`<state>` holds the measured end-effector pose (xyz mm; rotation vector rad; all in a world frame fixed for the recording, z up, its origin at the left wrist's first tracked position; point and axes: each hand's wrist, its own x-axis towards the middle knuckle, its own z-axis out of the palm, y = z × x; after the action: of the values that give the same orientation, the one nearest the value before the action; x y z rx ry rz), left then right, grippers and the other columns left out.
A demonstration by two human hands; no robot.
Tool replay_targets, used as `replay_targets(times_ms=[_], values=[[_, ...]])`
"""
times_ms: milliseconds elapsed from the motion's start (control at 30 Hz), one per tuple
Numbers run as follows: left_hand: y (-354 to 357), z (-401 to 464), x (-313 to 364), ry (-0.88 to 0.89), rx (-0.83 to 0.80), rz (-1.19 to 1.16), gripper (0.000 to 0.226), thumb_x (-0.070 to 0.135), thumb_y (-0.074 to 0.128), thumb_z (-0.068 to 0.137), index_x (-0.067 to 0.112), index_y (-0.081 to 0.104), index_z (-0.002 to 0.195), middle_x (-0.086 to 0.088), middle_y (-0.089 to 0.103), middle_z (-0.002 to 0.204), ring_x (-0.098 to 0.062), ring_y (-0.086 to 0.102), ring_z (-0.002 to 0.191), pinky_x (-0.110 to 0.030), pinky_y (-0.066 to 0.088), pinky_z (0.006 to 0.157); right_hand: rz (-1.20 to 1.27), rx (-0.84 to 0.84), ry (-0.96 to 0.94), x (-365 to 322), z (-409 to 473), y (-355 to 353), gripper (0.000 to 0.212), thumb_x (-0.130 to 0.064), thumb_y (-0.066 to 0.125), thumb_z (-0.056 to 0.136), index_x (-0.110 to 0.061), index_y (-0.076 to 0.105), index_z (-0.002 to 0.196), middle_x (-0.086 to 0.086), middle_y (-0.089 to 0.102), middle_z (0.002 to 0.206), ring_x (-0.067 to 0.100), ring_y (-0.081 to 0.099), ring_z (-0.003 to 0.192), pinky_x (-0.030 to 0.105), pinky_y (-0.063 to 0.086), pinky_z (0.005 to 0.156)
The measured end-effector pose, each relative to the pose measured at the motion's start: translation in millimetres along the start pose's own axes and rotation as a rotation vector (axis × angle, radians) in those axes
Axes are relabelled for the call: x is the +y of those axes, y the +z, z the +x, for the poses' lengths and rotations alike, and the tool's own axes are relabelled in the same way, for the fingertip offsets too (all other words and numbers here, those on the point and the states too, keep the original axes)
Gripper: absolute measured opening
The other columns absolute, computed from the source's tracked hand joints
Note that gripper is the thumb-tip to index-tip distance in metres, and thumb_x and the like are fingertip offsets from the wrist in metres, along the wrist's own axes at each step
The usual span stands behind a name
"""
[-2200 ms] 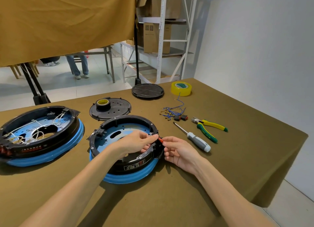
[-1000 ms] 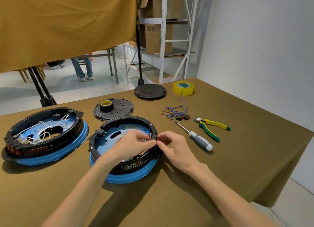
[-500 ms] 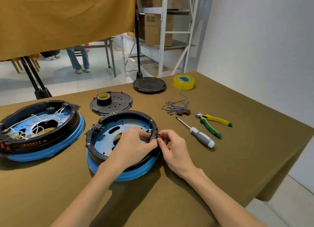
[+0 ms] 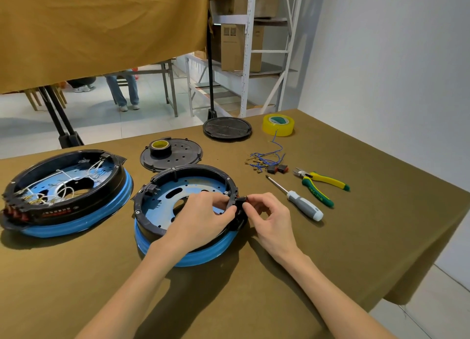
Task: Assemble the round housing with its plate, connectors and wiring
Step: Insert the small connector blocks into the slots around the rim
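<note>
Currently the housing (image 4: 187, 213) sits near the centre of the counter (image 4: 356, 249), a black ring on a blue base with a blue plate (image 4: 183, 193) inside. At its right rim a small black-and-red connector (image 4: 241, 202) is being seated. The right hand (image 4: 270, 218) pinches it between thumb and forefinger from outside; the left hand (image 4: 201, 218) reaches over the plate, fingers curled on the rim just beside the connector, apparently bracing it.

Risk, as judged: if the connector enters its slot tilted, pressure may jam it or bend its terminals; without the left hand's bracing the housing could slide on the cloth.

The housing holds only the plate and a black block (image 4: 151, 189) at its far-left rim; no wiring is fitted yet. A second housing (image 4: 66, 191) to the left contains white wires. Farther off lie a lid (image 4: 178, 155) carrying a tape roll (image 4: 160, 146), a black disc (image 4: 227, 128), yellow tape (image 4: 278, 124), loose blue wires (image 4: 265, 158), a screwdriver (image 4: 296, 199) and pliers (image 4: 320, 186).
</note>
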<state>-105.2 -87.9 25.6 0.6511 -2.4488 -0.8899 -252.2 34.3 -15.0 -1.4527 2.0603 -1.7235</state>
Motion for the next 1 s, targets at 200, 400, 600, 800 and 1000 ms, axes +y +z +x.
replay_targets(times_ms=[200, 400, 600, 800, 1000], values=[[-2.0, -0.6, 0.1, 0.023, -0.012, -0.046, 0.028, 0.035, 0.065, 0.097, 0.033, 0.075, 0.123, 0.038, 0.068, 0.092, 0.014, 0.063, 0.069, -0.003, 0.043, 0.054, -0.008, -0.025, -0.036, -1.6, 1.4, 3.2, 0.018, -0.019, 0.074, 0.092, -0.029, 0.074, 0.108, -0.017, 0.069, 0.095, 0.01, 0.065, 0.092, 0.015, 0.053, 0.077], [-2.3, 0.8, -0.1, -0.016, -0.023, -0.023, 0.031, 0.037, 0.067, 0.095, 0.032, 0.074, 0.125, 0.042, 0.062, 0.091, 0.015, 0.065, 0.085, -0.003, 0.05, 0.067, -0.129, -0.1, -0.121, -5.6, 8.0, 0.9, 0.018, -0.016, 0.073, 0.094, -0.018, 0.075, 0.112, -0.009, 0.068, 0.098, 0.004, 0.063, 0.094, 0.012, 0.05, 0.081], [-3.7, 5.0, -1.7, -0.067, -0.035, -0.021, 0.029, 0.041, 0.068, 0.093, 0.03, 0.073, 0.12, 0.023, 0.071, 0.101, 0.005, 0.066, 0.097, -0.016, 0.054, 0.082, -0.287, -0.261, -0.153, -16.3, 21.4, -10.0, 0.027, -0.018, 0.068, 0.097, -0.014, 0.074, 0.123, -0.003, 0.069, 0.106, 0.004, 0.061, 0.093, 0.016, 0.053, 0.083], [-3.6, 4.4, -0.2, -0.091, -0.023, -0.022, 0.021, 0.043, 0.068, 0.093, 0.042, 0.067, 0.114, 0.031, 0.066, 0.093, 0.017, 0.063, 0.09, -0.008, 0.046, 0.065, -0.355, -0.261, -0.151, -23.5, 21.5, -9.4, 0.027, -0.017, 0.065, 0.099, -0.015, 0.073, 0.125, 0.0, 0.07, 0.107, 0.008, 0.063, 0.095, 0.025, 0.056, 0.086], [-4.2, 5.3, 2.5, -0.122, -0.027, 0.004, 0.026, 0.044, 0.069, 0.093, 0.037, 0.067, 0.118, 0.026, 0.066, 0.1, 0.006, 0.064, 0.094, -0.012, 0.047, 0.071, -0.385, -0.293, -0.12, -29.1, 22.0, -9.7, 0.029, -0.017, 0.064, 0.1, -0.014, 0.072, 0.128, 0.001, 0.07, 0.109, 0.009, 0.062, 0.096, 0.024, 0.055, 0.086]])
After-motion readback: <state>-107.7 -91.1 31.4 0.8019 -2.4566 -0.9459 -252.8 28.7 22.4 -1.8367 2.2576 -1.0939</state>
